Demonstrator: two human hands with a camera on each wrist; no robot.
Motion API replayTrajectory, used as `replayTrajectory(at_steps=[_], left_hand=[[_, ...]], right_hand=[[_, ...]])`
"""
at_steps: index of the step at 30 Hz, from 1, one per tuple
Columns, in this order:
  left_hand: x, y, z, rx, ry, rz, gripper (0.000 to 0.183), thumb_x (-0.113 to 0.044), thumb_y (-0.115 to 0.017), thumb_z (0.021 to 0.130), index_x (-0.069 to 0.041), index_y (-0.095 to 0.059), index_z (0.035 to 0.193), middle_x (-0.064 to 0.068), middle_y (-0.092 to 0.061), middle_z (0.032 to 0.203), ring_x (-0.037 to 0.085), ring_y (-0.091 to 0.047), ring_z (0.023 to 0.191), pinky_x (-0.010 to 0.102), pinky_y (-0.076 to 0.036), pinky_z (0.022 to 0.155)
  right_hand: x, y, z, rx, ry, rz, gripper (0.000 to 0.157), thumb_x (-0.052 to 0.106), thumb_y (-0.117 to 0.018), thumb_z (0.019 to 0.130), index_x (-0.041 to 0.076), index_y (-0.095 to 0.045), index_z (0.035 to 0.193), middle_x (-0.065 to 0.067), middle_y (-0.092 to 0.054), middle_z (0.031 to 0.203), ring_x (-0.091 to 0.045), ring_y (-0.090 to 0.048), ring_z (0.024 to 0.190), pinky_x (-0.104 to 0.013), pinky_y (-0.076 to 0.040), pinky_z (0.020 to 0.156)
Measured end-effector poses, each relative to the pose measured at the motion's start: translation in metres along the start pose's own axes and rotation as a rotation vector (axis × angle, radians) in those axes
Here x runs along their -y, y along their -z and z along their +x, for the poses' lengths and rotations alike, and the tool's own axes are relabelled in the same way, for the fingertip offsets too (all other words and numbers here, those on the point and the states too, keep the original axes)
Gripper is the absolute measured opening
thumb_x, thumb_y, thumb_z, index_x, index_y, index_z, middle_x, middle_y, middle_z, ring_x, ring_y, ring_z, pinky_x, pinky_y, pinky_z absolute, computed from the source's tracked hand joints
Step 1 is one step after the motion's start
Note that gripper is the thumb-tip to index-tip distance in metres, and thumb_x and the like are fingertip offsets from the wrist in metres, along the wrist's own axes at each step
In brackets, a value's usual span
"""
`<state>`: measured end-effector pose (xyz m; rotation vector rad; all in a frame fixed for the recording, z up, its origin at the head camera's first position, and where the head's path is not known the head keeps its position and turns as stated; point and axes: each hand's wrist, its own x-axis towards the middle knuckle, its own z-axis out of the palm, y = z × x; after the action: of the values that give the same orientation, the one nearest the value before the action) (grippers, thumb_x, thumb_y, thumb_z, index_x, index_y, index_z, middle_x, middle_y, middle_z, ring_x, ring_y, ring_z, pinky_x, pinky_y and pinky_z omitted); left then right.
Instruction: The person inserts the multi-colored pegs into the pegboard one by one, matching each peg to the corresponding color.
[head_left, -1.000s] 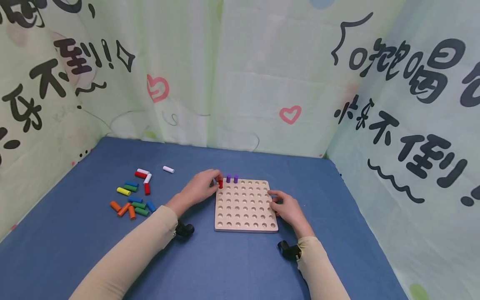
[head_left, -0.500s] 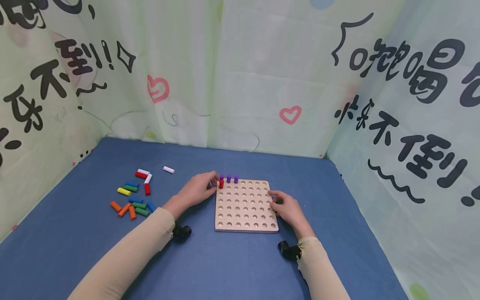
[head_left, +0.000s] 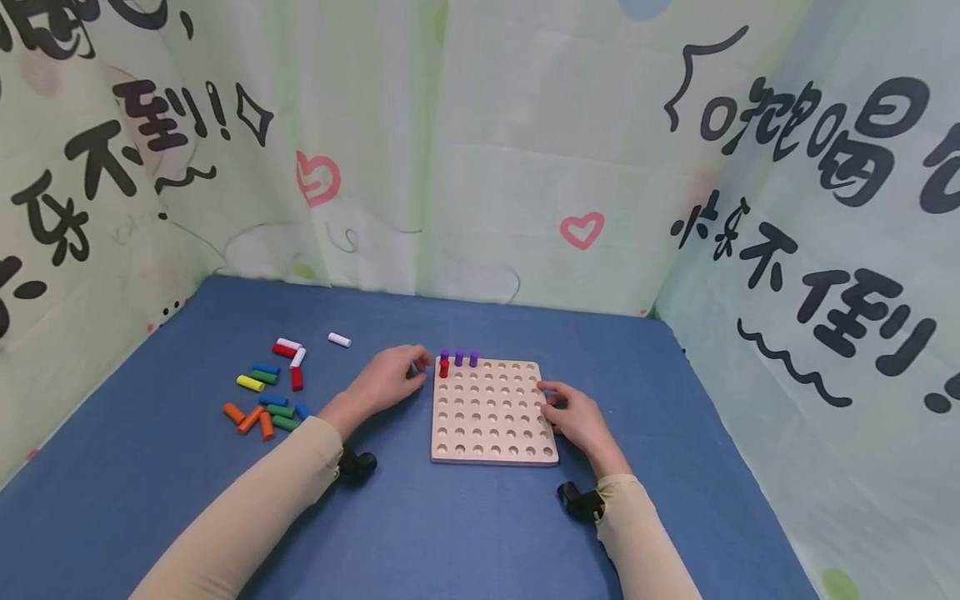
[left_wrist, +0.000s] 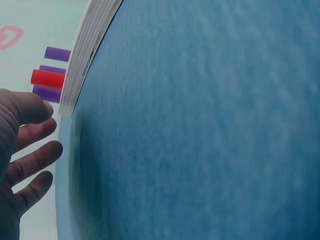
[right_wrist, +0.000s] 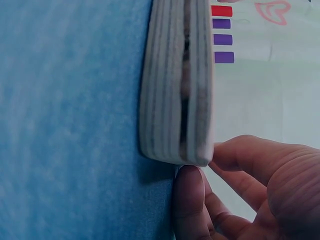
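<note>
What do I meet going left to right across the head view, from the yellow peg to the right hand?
Yellow peg, nearer loose red peg, lone white peg, left hand, pegboard, right hand.

In my left-wrist view, the square pale layered-wood pegboard [left_wrist: 85,50] is cut by the top edge; the red cylindrical peg [left_wrist: 48,78] partly hides a purple cylindrical peg [left_wrist: 53,68].

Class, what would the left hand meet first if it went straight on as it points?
The left hand would likely meet the red peg or the purple corner peg first; depth leaves unclear which.
</note>
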<state>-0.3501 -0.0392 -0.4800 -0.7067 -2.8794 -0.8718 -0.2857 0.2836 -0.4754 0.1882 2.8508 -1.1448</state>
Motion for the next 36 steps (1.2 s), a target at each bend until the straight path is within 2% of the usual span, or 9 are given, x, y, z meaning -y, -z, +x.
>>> replayTrajectory(at_steps=[13, 24, 36], left_hand=[[0.016, 0.008, -0.003, -0.003, 0.001, 0.041, 0.018, -0.015, -0.073, 0.096, -0.012, -0.070, 0.113, 0.005, -0.071, 0.107, 0.021, -0.065, 0.096, 0.042, -0.056, 0.089], [0.026, 0.012, -0.010, 0.001, 0.052, 0.048, 0.019, -0.017, -0.073, 0.096, -0.013, -0.069, 0.114, 0.006, -0.071, 0.110, 0.022, -0.065, 0.098, 0.042, -0.057, 0.091], [0.038, 0.029, -0.021, 0.011, 0.105, 0.063, 0.024, -0.019, -0.073, 0.097, -0.011, -0.069, 0.118, 0.009, -0.071, 0.115, 0.025, -0.066, 0.103, 0.046, -0.057, 0.095]], right_hand=[[-0.001, 0.000, 0.001, 0.003, 0.006, -0.004, 0.047, 0.011, -0.062, 0.099, 0.011, -0.059, 0.145, -0.016, -0.063, 0.117, -0.020, -0.060, 0.082, -0.030, -0.054, 0.068], [-0.002, 0.000, 0.001, 0.008, 0.009, -0.001, 0.046, 0.011, -0.062, 0.099, 0.011, -0.059, 0.145, -0.016, -0.063, 0.116, -0.021, -0.060, 0.083, -0.030, -0.056, 0.070], [-0.003, 0.000, 0.001, 0.001, 0.014, -0.001, 0.046, 0.011, -0.062, 0.098, 0.011, -0.060, 0.144, -0.016, -0.063, 0.116, -0.022, -0.061, 0.086, -0.032, -0.057, 0.071]])
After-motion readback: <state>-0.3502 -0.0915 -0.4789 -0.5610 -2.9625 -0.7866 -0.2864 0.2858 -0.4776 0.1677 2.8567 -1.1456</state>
